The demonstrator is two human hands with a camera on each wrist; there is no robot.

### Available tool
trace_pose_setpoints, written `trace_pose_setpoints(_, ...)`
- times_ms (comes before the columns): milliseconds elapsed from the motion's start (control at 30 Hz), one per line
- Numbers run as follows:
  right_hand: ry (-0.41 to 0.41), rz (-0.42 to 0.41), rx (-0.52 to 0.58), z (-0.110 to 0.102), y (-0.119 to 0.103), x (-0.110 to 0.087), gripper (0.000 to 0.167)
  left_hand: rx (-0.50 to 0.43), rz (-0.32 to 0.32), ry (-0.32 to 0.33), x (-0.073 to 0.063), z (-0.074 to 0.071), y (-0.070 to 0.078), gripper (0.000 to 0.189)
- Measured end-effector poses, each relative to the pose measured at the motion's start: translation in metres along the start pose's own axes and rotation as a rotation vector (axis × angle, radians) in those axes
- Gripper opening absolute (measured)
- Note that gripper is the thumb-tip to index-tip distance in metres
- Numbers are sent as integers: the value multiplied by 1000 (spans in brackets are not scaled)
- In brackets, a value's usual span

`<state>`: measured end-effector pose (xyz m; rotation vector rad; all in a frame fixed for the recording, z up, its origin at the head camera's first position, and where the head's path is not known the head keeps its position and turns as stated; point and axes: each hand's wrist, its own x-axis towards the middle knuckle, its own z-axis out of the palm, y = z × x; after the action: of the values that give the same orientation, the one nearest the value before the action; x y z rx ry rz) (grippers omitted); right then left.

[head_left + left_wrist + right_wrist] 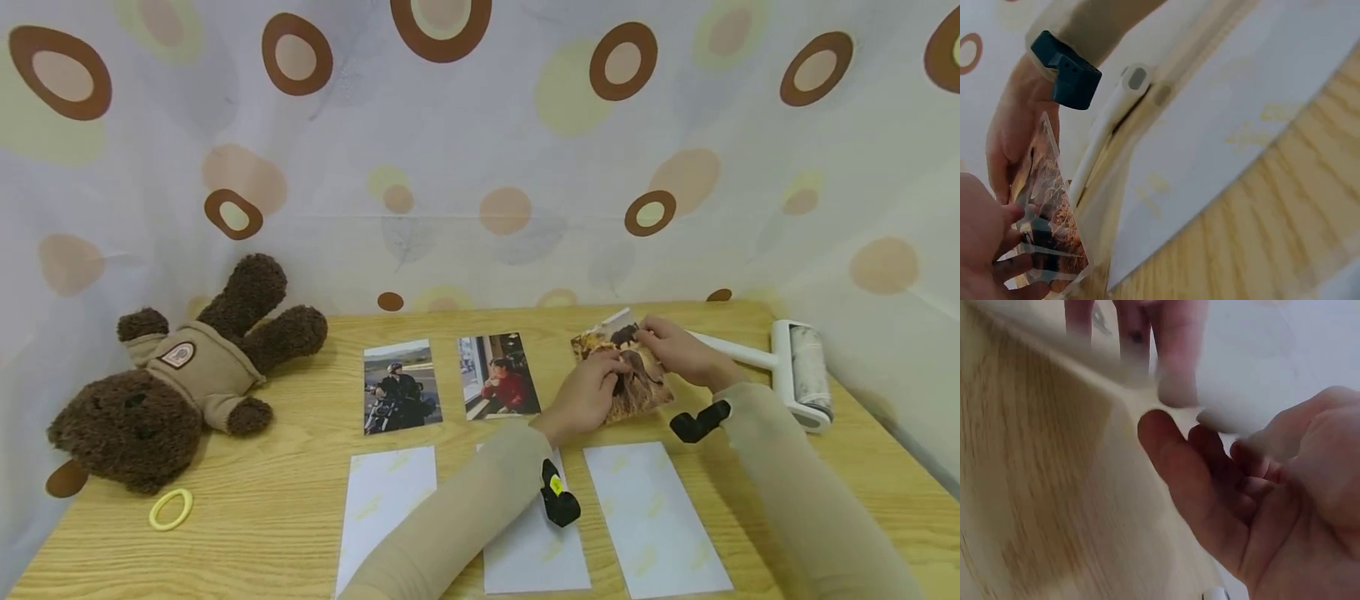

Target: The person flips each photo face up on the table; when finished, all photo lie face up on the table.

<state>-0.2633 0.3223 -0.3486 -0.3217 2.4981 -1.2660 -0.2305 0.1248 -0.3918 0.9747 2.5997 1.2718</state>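
Observation:
Both hands hold a photo print (637,396) with a brown, grassy outdoor scene, tilted above the back right of the table. My left hand (585,392) grips it from the left, with fingers over the picture side. At its upper right edge, my right hand (681,352) pinches it. A glossy clear layer shows over the picture (1054,231) in the left wrist view. Seen from the right wrist, the pale back of the sheet lies between the right thumb and fingers (1172,450). Two more photos, a motorcyclist (402,387) and a person in red (499,377), lie to the left.
In front lie three white cards with yellowish marks: left (390,492), middle (536,550) and right (652,517). A white-handled lint roller (806,375) is at the right. A brown teddy bear (202,362) and a yellow ring (171,509) lie left. A patterned curtain (465,150) backs the table.

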Motion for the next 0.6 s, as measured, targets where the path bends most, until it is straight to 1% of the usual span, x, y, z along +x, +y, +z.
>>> trace_pose_setpoints(67, 4, 3, -22, 2, 4, 1, 25, 187, 24, -27, -2, 2, -2, 33)
trace_pose_setpoints(133, 14, 9, -53, 4, 7, 3, 23, 362, 27, -48, -3, 3, -2, 33)
trace_pose_setpoints(167, 21, 12, -82, 5, 8, 4, 23, 432, 19, -53, -3, 4, -2, 33)
trace_pose_setpoints(233, 39, 15, -168, 8, 10, 7, 23, 535, -16, -52, -4, 4, -1, 31)
trace_pose_setpoints(300, 62, 24, -242, 12, 12, 9, 24, 580, -49, -46, -5, 5, -2, 28)
trace_pose_setpoints(400, 106, 42, -332, 16, 15, 12, 24, 604, -94, -51, -6, 2, -1, 29)
trace_pose_setpoints(467, 130, 53, -351, 18, 16, 13, 24, 615, -108, -68, -7, 0, -1, 32)
trace_pose_setpoints(600, 159, 85, -376, 21, 19, 14, 27, 641, -116, -125, -7, -4, -3, 34)
